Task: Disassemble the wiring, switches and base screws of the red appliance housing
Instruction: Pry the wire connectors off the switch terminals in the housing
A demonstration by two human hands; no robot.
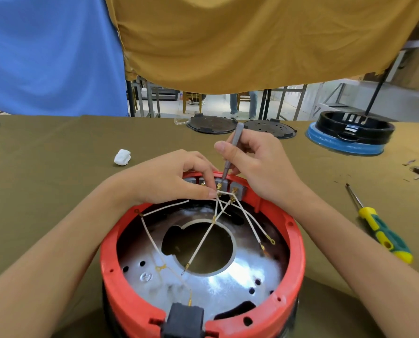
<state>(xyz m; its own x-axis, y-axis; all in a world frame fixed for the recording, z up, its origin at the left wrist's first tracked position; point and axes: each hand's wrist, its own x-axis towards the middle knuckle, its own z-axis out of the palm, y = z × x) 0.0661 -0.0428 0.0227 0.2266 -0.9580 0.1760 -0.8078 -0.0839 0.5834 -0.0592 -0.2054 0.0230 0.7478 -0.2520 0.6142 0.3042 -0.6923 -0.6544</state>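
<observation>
Round red plastic appliance housing (120, 284) sits upturned on the olive-covered counter (57, 147); right hand (257, 164) grasps a slim grey metal screwdriver (230, 152), tip at the grey switch block (224, 185) just below its fingers. Left hand (169, 179) fingers pinch a white sleeved wire (226, 192) beside that tip. Advisable: keep the tip square and pull the terminal straight, not the sleeve.

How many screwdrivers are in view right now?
2. A slim grey screwdriver is held in the right hand at the red housing's far rim; a yellow-green-handled screwdriver lies on the table right of it. Others may be hidden.
</observation>
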